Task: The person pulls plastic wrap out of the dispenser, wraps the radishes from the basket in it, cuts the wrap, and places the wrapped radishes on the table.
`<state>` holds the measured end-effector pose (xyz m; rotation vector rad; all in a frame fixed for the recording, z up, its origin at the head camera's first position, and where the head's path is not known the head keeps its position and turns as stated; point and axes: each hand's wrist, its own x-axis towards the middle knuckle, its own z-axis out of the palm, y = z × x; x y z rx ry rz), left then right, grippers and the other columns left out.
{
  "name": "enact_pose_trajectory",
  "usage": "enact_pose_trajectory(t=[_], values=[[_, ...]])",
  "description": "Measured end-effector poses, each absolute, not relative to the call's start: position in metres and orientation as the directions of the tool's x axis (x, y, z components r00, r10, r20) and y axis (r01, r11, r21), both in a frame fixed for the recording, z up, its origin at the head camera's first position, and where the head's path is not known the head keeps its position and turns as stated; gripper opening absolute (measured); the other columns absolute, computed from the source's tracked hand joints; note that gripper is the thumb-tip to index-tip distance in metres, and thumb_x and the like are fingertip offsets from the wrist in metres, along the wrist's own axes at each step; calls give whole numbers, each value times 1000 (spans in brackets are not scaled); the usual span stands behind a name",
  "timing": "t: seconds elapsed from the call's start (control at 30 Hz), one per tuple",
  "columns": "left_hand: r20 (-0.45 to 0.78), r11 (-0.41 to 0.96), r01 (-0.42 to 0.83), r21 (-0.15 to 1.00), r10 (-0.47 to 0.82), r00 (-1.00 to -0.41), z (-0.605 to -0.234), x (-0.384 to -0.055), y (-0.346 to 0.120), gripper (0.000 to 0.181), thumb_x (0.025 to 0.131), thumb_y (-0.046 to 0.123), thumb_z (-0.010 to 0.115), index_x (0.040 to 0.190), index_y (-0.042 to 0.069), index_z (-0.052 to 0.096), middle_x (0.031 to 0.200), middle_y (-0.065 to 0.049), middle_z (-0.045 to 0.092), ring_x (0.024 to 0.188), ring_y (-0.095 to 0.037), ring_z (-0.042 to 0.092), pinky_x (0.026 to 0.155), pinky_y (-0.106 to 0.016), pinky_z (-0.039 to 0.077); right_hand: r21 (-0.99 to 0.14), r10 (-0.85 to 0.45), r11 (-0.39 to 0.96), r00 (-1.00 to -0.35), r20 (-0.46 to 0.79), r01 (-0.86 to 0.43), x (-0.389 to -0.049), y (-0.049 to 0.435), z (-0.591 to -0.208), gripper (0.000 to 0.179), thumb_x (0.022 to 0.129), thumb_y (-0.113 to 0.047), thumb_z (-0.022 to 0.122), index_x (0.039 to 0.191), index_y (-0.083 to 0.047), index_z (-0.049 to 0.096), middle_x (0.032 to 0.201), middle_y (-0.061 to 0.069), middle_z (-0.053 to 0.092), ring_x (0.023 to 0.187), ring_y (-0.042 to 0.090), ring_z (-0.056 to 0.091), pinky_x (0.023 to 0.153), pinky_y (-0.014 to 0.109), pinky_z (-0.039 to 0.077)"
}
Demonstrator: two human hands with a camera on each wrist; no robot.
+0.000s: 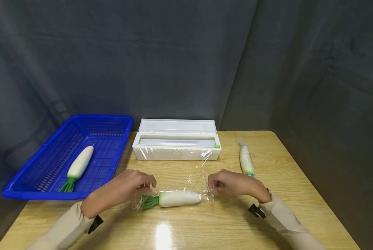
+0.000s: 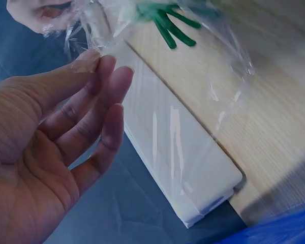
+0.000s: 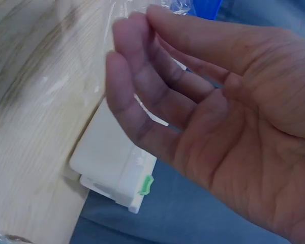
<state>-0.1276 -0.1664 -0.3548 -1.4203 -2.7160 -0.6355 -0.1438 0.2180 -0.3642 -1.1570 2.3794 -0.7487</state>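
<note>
A white radish (image 1: 180,198) with green leaves (image 2: 175,28) lies sideways near the middle of the table, with clear cling film (image 1: 206,196) around it. The film stretches back to a white cling film dispenser (image 1: 175,154), whose lid stands raised. At the leaf end, my left hand (image 1: 128,185) pinches the film between thumb and fingertips; the left wrist view shows it bunched there. Beyond the radish's tip, my right hand (image 1: 234,184) pinches the film's other side with curled fingers (image 3: 127,96).
On the left sits a blue basket (image 1: 119,156) holding another radish (image 1: 80,162). A film-wrapped radish (image 1: 246,159) lies at the right, beyond my right hand. A small green piece (image 1: 217,146) is on the dispenser's right end. A dark curtain (image 1: 180,62) hangs behind the table.
</note>
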Motion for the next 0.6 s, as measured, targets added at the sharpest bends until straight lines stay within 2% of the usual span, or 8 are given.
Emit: enact_pose_trajectory(t=[0.2,0.37,0.5,0.6], values=[[229,486,806,339,788,-572,-361,-142,-168,16,89,3,79,92,16,70,82,12,71,70,5,57,61,-20,50,-668,-772,515,-629,-89,-537,-155,221,-375,20,91,12,67,95,-7,63,79,-1,66,73,1,57,65,21,52],[205,504,802,321,790,-578,-369,-149,-166,26,86,-2,78,79,19,65,73,15,61,65,4,47,58,-18,42,-652,-756,537,-648,-90,-536,-160,219,-386,16,91,10,68,93,-6,63,82,-1,66,76,1,56,67,21,51],[175,527,797,293,790,-587,-376,-149,-162,29,82,-4,78,77,21,64,71,16,60,65,4,46,58,-19,40,-636,-747,554,-658,-96,-537,-160,214,-394,16,91,8,71,89,-6,63,81,-3,61,75,1,51,67,20,48],[161,543,797,264,790,-591,-381,-147,-159,29,82,0,81,75,21,63,70,15,59,63,4,44,57,-19,39,-591,-734,588,-671,-104,-552,-158,212,-398,20,90,6,74,86,-9,62,79,-7,57,74,1,48,67,20,47]])
